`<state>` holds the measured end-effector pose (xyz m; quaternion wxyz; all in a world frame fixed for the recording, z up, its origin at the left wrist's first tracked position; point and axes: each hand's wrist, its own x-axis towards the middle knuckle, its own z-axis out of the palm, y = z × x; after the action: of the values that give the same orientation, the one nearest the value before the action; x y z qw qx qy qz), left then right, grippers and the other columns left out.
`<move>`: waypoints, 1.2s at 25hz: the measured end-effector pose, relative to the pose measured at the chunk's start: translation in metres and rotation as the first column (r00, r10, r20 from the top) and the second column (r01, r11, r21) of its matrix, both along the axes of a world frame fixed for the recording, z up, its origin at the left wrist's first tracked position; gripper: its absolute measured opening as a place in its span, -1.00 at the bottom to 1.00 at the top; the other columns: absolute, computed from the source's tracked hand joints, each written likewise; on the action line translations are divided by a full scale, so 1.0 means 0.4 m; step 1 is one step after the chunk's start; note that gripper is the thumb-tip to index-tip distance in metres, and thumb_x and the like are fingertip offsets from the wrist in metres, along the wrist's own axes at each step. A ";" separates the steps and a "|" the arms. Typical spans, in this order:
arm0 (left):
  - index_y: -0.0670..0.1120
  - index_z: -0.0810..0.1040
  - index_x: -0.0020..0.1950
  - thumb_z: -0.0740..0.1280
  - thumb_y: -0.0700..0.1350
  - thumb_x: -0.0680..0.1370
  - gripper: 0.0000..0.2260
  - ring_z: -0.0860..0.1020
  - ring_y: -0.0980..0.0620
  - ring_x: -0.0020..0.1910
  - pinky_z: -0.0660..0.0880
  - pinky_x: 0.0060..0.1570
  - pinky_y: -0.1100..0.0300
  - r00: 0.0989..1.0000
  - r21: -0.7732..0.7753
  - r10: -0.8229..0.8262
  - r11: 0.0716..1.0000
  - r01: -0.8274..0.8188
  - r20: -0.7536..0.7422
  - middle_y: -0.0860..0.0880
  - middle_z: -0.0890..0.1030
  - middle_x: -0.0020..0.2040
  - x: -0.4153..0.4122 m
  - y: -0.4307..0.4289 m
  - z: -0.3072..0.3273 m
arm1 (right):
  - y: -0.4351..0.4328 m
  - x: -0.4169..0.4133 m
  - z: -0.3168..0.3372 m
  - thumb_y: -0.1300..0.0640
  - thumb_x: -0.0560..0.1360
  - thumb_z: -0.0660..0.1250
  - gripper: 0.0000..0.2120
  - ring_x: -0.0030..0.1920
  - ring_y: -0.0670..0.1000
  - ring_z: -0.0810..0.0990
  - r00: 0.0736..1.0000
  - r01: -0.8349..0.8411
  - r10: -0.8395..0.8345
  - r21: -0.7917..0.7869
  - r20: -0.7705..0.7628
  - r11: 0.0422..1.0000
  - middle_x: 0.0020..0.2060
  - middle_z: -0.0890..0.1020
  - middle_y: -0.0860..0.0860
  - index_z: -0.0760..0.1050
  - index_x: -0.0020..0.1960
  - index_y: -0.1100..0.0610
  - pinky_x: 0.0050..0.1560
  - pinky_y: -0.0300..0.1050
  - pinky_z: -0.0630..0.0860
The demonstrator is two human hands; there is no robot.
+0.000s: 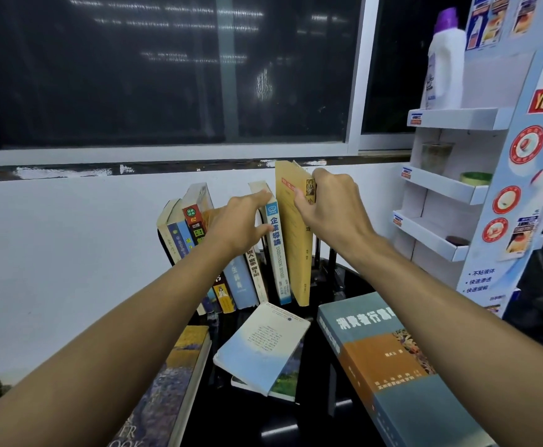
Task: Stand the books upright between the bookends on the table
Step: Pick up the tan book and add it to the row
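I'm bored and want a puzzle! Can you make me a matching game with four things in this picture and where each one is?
Things
1. yellow book
2. pale blue book
3. white bottle
4. teal and orange book

Places
A. on the top shelf of the stand
B. lying flat at the right side of the table
C. upright, gripped by the right hand
D. lying just in front of the row of books

Pairs: 1-C, 2-D, 3-A, 4-B

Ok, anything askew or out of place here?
Yes. The standing books left of the tall tan paperback in the right hand lean leftward, not upright. A pale blue paperback lies skewed on another book on the black table, unshelved.
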<state>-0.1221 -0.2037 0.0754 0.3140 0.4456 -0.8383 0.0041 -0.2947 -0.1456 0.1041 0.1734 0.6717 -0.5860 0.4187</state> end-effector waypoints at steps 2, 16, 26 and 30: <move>0.05 0.47 0.27 0.45 -0.03 0.55 -0.68 0.57 -0.04 0.22 0.61 0.11 -0.06 1.000 0.009 -0.010 1.000 0.010 -0.008 0.00 0.64 0.24 0.000 -0.006 -0.003 | -0.021 0.004 -0.024 -0.01 0.62 0.28 -0.74 -0.29 0.08 0.53 1.000 -0.017 0.017 -0.014 0.014 1.000 -0.22 0.61 0.10 0.46 -0.06 0.19 -0.37 -0.08 0.40; 0.01 0.45 0.41 0.45 -0.07 0.55 -0.56 0.48 -0.13 0.37 0.54 0.23 -0.11 0.997 0.034 0.023 0.999 -0.021 -0.068 -0.04 0.61 0.32 -0.003 -0.012 -0.015 | -0.134 -0.004 -0.129 0.04 0.61 0.30 -0.73 -0.34 0.12 0.56 0.997 -0.031 0.037 -0.086 0.068 0.996 -0.27 0.64 0.12 0.53 -0.05 0.27 -0.14 0.04 0.50; 0.07 0.41 0.48 0.46 -0.05 0.55 -0.48 0.45 -0.11 0.41 0.50 0.26 -0.06 0.995 0.049 0.036 0.998 -0.032 -0.090 -0.02 0.58 0.35 -0.001 -0.022 -0.023 | -0.152 -0.008 -0.114 -0.14 0.63 0.21 -0.62 -0.30 0.09 0.60 0.991 -0.077 0.073 0.040 0.108 0.996 -0.37 0.60 -0.01 0.58 0.03 0.16 -0.20 0.07 0.60; 0.06 0.43 0.46 0.46 -0.06 0.55 -0.50 0.47 -0.09 0.38 0.50 0.26 -0.06 0.995 0.050 0.025 0.999 -0.020 -0.100 -0.01 0.60 0.34 -0.004 -0.020 -0.021 | -0.115 -0.012 -0.106 -0.09 0.70 0.08 -0.63 -0.20 0.00 0.53 0.984 -0.170 0.157 0.162 0.087 0.972 -0.32 0.58 -0.05 0.47 0.35 0.06 -0.17 -0.07 0.49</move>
<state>-0.1238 -0.2115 0.0671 0.3449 0.4621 -0.8162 -0.0353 -0.2993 -0.1916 0.0616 0.0593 0.7141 -0.5679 0.4050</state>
